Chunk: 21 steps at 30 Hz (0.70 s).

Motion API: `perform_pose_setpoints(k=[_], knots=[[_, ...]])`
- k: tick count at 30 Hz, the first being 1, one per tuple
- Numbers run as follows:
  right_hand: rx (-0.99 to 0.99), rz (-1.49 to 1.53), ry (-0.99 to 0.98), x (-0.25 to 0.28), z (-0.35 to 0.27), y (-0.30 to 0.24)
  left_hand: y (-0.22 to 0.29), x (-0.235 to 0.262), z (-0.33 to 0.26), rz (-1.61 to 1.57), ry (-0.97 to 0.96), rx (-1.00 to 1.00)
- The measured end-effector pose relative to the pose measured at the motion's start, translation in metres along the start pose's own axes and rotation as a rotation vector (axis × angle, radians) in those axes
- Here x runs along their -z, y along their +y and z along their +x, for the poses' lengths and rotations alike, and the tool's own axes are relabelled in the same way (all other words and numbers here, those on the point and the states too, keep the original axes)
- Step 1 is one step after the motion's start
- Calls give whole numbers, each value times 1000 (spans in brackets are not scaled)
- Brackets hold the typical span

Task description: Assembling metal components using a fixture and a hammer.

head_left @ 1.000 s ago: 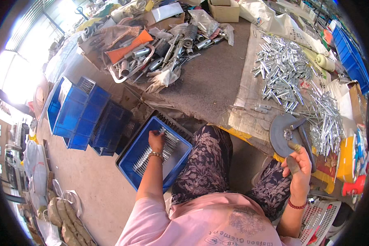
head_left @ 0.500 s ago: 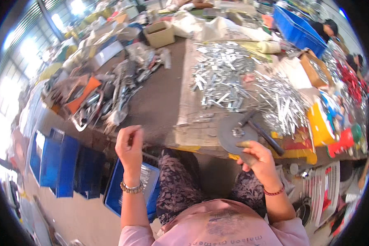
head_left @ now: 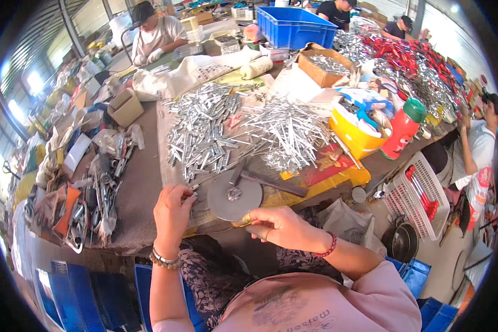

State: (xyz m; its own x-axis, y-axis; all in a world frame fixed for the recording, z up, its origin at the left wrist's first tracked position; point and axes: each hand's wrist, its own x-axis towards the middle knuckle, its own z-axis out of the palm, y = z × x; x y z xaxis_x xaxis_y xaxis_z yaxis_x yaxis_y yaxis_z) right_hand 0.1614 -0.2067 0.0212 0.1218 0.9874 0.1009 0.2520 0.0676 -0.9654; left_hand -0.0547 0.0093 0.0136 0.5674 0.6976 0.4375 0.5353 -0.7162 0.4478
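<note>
My left hand (head_left: 172,214) is over the table's near edge, its thumb and fingers pinched together. A tiny silvery bit shows at those fingertips, too small to name. To its right, a round grey plate (head_left: 220,198) lies on the table with a small cluster of metal bits (head_left: 234,193) at its middle. A hammer (head_left: 274,182) rests with its head on the plate and its dark handle pointing right. Beside the plate's near rim is my right hand (head_left: 285,228), fingers closed together, with dark and yellowish coverings on the fingertips; whatever they hold is hidden.
Flat metal strips (head_left: 199,127) and thin metal rods (head_left: 288,133) lie heaped behind the plate. A yellow container (head_left: 351,135) and a red bottle (head_left: 403,133) stand at right. Mixed metal parts (head_left: 102,182) cover the left side. Several people work around; a white basket (head_left: 418,191) is on the floor.
My view has swung to the right, bringing in several co-workers. My left hand has come closer to the plate, and a silvery bit now shows at its fingertips. My right hand remains by the plate's near rim.
</note>
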Motion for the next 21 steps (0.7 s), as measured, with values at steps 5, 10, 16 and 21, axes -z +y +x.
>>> perform_pose_setpoints(k=[5, 10, 16, 21], knots=[[330, -622, 451, 57, 13, 4, -1, -1, -6, -7, 51, -22], [180, -1031, 416, 120, 17, 25, 37, 2, -13, -188, 30, 35], [94, -1107, 452, 114, 21, 34, 63, -11, -26, -122, -49, -113], [15, -1213, 529, 116, 16, 42, 65, -11, -30, -185, -55, -81]])
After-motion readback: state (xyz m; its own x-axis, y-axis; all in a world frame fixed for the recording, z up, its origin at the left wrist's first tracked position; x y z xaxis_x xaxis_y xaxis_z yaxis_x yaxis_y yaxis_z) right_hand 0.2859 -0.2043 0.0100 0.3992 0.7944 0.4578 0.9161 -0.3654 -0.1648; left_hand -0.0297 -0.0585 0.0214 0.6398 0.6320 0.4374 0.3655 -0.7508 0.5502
